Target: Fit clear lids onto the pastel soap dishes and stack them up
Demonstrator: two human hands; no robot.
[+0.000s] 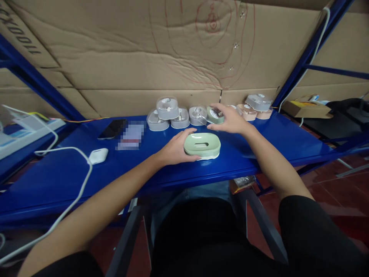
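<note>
The left hand [178,149], part-curled, clasps the left end of a green dish [215,149] on the desk [239,156]; the right hand [230,118], half-closed, seems to hold a clear lid [205,120] — separate handling, calling for a steady dish and clearance around the lid.

A dish [202,144] sits before a partly stacked row of containers [168,109] at the tabletop's [242,154] rear; left lie a phone [112,129] and, apparently, a card [131,135], an earbud case [98,156] before the phone.
</note>
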